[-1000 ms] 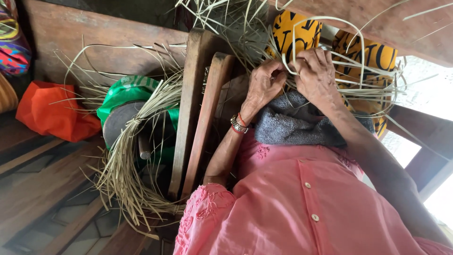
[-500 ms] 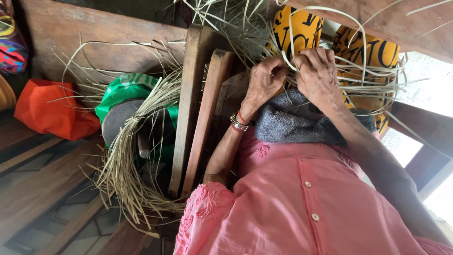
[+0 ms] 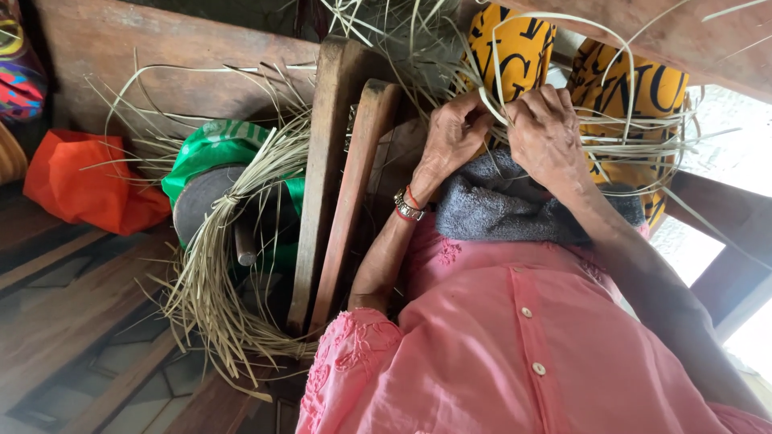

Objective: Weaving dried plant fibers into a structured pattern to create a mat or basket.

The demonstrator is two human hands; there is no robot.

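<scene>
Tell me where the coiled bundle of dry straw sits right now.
In the head view, the coiled straw bundle lies left of centre, draped over the green bag, just left of two upright wooden slats.

We wear a salmon-pink button-front blouse [image 3: 523, 345] with small pale buttons down the placket, short sleeves, and raised floral embroidery on the left sleeve [image 3: 350, 354] and chest. Our left wrist carries a metal-link watch [image 3: 407, 207] beside thin red thread bands. Both forearms are bare, and a grey towel [image 3: 498, 205] lies across our lap.
</scene>
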